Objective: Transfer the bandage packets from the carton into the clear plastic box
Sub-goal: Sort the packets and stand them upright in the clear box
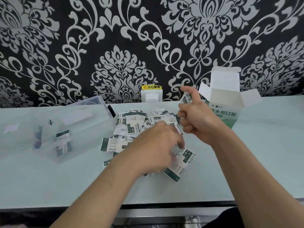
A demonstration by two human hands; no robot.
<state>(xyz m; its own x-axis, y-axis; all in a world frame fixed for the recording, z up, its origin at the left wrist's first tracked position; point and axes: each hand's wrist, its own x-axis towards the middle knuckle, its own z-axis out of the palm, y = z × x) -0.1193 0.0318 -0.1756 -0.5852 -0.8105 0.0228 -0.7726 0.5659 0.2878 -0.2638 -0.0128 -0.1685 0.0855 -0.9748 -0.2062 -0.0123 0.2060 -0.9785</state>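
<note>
Head view: right hand [197,120] pinches one packet [186,98] between thumb and forefinger, beside the open carton [226,102]. Left hand [156,145], blurred, is over loose packets [136,121] on the table [263,145]; its grip cannot be told. The clear box [77,119] at left holds a few packets.

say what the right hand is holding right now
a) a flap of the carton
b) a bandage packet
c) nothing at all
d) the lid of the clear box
b: the right hand is raised above the table with a bandage packet pinched at its fingertips, just left of the open carton.
</note>
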